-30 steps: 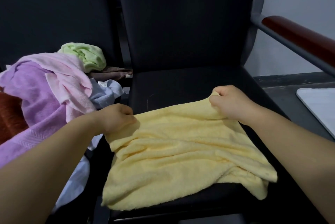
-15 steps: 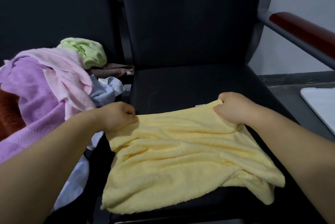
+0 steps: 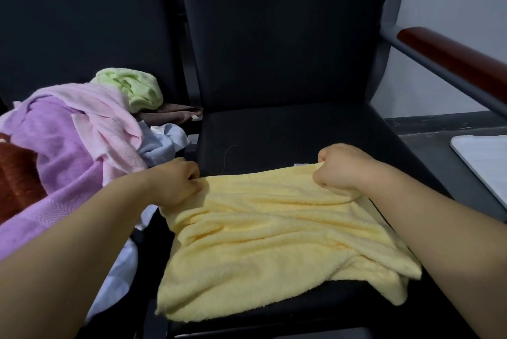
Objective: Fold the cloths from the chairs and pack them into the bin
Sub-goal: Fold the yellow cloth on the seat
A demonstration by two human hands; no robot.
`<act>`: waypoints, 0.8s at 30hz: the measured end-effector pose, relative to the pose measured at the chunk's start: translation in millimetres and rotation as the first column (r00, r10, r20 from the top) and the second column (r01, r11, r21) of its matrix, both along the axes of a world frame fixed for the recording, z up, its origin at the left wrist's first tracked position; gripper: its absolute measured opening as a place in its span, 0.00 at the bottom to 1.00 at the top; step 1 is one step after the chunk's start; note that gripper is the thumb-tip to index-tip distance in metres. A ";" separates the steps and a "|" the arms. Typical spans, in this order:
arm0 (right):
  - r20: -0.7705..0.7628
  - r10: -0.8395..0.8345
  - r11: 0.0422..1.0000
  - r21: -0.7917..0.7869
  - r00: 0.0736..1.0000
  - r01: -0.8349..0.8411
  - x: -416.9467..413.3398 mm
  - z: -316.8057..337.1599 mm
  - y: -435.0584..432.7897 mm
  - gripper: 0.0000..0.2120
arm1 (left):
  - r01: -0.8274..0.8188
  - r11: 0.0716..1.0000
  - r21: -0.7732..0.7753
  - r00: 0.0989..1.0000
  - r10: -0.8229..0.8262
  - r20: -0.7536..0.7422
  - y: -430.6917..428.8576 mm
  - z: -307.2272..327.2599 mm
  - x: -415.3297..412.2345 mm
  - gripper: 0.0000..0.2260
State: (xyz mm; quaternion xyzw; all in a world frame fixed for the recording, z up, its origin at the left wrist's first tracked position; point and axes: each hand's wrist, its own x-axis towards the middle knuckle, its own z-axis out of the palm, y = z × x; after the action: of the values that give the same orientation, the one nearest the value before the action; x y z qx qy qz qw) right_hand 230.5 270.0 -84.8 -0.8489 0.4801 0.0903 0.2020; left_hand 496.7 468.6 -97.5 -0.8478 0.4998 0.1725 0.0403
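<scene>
Both fists curled: my L hand [image 3: 178, 180] & R hand [image 3: 347, 171] grip the far edge of the yellow towel [image 3: 274, 242] — tauter vs 1 s ago, white tag [image 3: 299, 165] now showing.

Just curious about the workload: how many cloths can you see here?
7: yellow cloth on the right chair; purple, pink, green, brown, pale blue and rust cloths heaped on the left chair. Others may be hidden underneath.

— What's on the black padded chair seat [image 3: 288, 130]?
— A rumpled pale-yellow terry cloth [image 3: 260, 250]; left hand [image 3: 175, 182] and right hand [image 3: 343, 171] each grip a far corner.
— Further left?
— A heap of pink, purple, green cloths [image 3: 55, 141].
</scene>
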 end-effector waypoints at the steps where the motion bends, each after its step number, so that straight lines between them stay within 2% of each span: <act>1: 0.025 -0.001 1.000 -0.013 1.000 0.001 -1.1 0.4 0.2 0.05 | -0.009 0.999 -0.045 1.000 0.009 -0.010 1.5 2.3 -0.1 0.08; 3: 0.104 -0.019 0.999 -0.039 0.994 0.023 -4.6 2.8 -3.0 0.04 | -0.026 0.990 -0.141 1.000 0.024 -0.011 5.4 9.8 0.2 0.08; 6: 0.181 -0.023 0.998 -0.059 0.983 0.034 -11.2 7.9 -11.4 0.10 | -0.015 0.963 -0.269 1.000 0.016 0.003 11.6 22.8 5.7 0.04; 10: 0.232 -0.037 0.998 -0.039 0.972 0.047 -22.8 14.7 -14.3 0.08 | 0.022 0.969 -0.248 0.998 -0.004 0.070 17.8 39.9 6.4 0.05; 12: 0.243 -0.040 0.995 -0.074 0.969 0.060 -27.1 17.0 -14.7 0.03 | -0.016 0.972 -0.233 0.988 0.050 0.144 18.6 42.5 5.1 0.06; 14: 0.246 -0.045 0.990 -0.122 0.968 0.077 -29.2 19.5 -13.7 0.04 | -0.090 0.958 -0.271 0.970 0.146 0.196 17.8 40.6 5.2 0.05; 16: 0.245 -0.086 0.983 -0.138 0.966 0.123 -27.8 21.1 -14.2 0.05 | -0.194 0.913 -0.360 0.959 0.253 0.126 15.8 33.3 4.4 0.06; 17: 0.275 -0.133 0.980 -0.109 0.952 0.168 -25.4 21.6 -15.0 0.06 | -0.298 0.853 -0.428 0.946 0.324 -0.013 12.8 27.7 4.6 0.07; 18: 0.352 -0.212 0.971 -0.030 0.912 0.237 -23.0 22.2 -16.8 0.06 | -0.449 0.754 -0.481 0.894 0.387 -0.227 8.8 23.5 4.2 0.07; 19: 0.464 -0.324 0.945 0.121 0.824 0.304 -20.3 22.1 -17.2 0.05 | -0.620 0.623 -0.477 0.777 0.404 -0.483 4.6 20.9 3.2 0.06; 20: 0.572 -0.441 0.897 0.304 0.692 0.321 -17.6 25.0 -17.4 0.04 | -0.755 0.498 -0.427 0.628 0.361 -0.689 -1.2 22.5 4.0 0.06; 21: 0.647 -0.531 0.845 0.455 0.547 0.282 -13.7 28.7 -17.3 0.03 | -0.829 0.409 -0.382 0.512 0.281 -0.811 -6.8 26.6 4.6 0.06; 22: 0.711 -0.565 0.823 0.522 0.419 0.225 -11.0 32.6 -18.2 0.02 | -0.858 0.347 -0.379 0.460 0.190 -0.868 -10.9 32.6 5.8 0.05; 23: 0.778 -0.547 0.837 0.517 0.311 0.179 -9.1 40.0 -20.5 0.03 | -0.854 0.298 -0.426 0.474 0.110 -0.874 -13.9 45.4 4.5 0.04; 24: 0.840 -0.495 0.868 0.469 0.221 0.162 -8.6 47.6 -22.9 0.04 | -0.826 0.254 -0.503 0.533 0.061 -0.844 -15.0 59.1 2.4 0.05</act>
State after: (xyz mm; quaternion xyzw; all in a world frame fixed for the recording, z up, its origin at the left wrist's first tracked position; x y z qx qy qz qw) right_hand 221.9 247.1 -37.2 -0.5739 0.4193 -0.4032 0.5764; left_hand 499.1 453.6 -38.4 -0.7111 0.1884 0.1827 -0.6523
